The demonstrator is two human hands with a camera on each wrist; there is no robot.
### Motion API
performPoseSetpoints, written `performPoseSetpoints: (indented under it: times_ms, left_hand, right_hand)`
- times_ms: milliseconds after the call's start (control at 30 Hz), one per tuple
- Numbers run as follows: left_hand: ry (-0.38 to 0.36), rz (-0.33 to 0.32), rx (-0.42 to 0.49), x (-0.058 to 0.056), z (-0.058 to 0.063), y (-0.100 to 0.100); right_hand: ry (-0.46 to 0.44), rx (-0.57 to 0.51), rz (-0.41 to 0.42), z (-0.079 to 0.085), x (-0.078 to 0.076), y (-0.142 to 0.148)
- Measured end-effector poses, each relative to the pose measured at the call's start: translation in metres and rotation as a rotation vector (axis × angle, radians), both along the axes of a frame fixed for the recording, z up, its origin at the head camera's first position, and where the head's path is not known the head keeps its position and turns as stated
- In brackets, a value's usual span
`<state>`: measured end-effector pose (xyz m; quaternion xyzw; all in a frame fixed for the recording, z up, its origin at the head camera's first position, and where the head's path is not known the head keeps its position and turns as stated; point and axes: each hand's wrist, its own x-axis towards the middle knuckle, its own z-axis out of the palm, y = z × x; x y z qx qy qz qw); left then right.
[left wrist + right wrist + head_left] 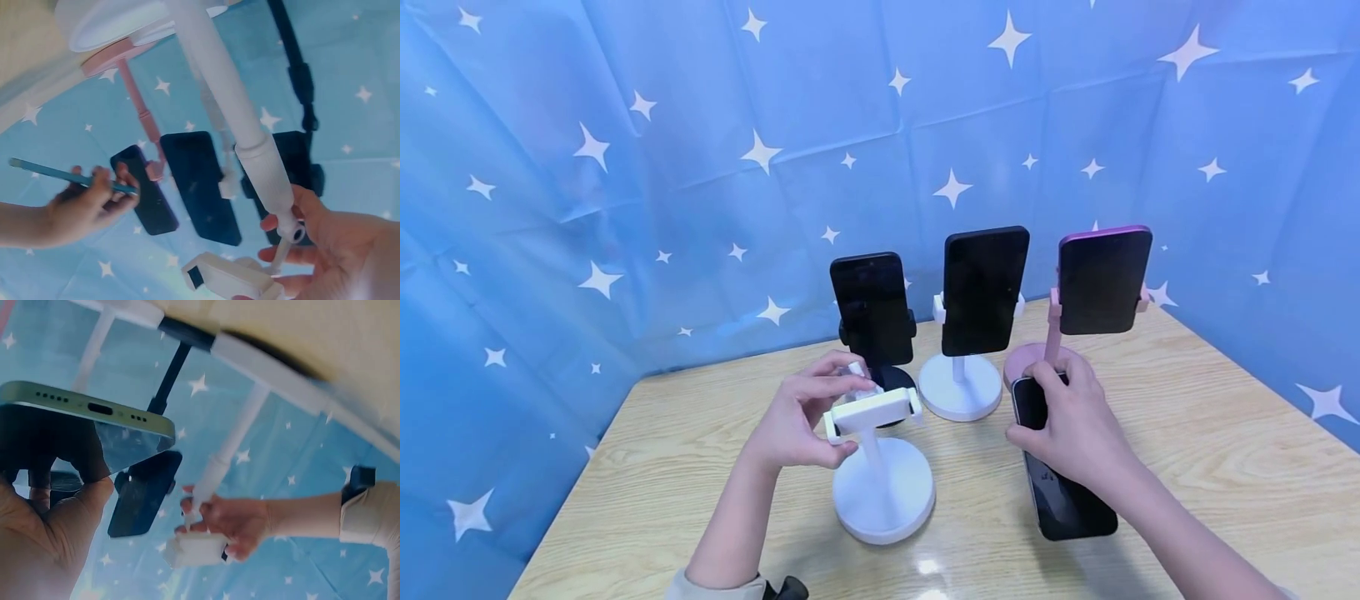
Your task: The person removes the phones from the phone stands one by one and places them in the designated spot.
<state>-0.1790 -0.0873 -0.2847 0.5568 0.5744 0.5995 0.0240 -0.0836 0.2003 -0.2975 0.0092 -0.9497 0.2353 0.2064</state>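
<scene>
My left hand [805,412] grips the clamp [871,412] at the top of a white phone stand [880,492], thumb at its near side and fingers behind. In the left wrist view, the stand's ribbed post [269,175] runs down to a ball joint beside the fingers. My right hand [1071,425] holds a smartphone [1067,500] across its width, thumb on one long edge and fingers on the other. Its dark screen faces up, and the left wrist view shows it edge-on above the table. A pale green frame [69,407] with a charging port shows in the right wrist view.
Behind, a black phone [872,308] sits on a black stand, another [985,292] on a white stand, and a purple-edged phone [1105,279] on a pink stand [1030,358]. The wooden table [700,433] meets a blue star-patterned curtain [700,167].
</scene>
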Motion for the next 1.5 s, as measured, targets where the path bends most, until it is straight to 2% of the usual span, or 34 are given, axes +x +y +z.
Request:
performPoseSetpoints:
  times_ms: [167, 400, 500, 667, 767, 1033, 1267, 1367, 1500]
  left_hand:
    - [0.002, 0.076, -0.002, -0.007, 0.004, -0.016]
    - [-0.038, 0.181, 0.001, -0.019, 0.011, -0.041]
    - [-0.056, 0.210, 0.012, -0.027, 0.013, -0.050]
    - [-0.052, 0.219, 0.049, -0.041, 0.012, -0.061]
    - [-0.044, 0.249, 0.038, -0.050, 0.010, -0.064]
    - [-0.087, 0.415, -0.005, -0.068, 0.007, -0.070]
    - [-0.090, 0.568, -0.116, -0.083, 0.008, -0.067]
    - [-0.099, 0.592, -0.135, -0.089, 0.007, -0.067]
    - [-0.108, 0.592, -0.134, -0.092, 0.006, -0.066]
  right_hand:
    - [-0.034, 0.045, -0.005, -0.013, -0.002, 0.005]
    - [-0.061, 0.110, 0.006, -0.028, -0.003, 0.007]
    - [-0.082, 0.120, 0.010, -0.034, -0.002, 0.008]
    - [-0.091, 0.123, 0.025, -0.043, -0.001, 0.008]
    - [-0.098, 0.123, 0.030, -0.047, -0.001, 0.008]
    - [-0.176, 0.090, 0.058, -0.054, -0.002, 0.007]
    - [-0.235, 0.095, 0.063, -0.059, -0.007, 0.008]
    - [-0.256, 0.096, 0.064, -0.060, -0.010, 0.007]
    - [-0.296, 0.096, 0.063, -0.061, -0.012, 0.006]
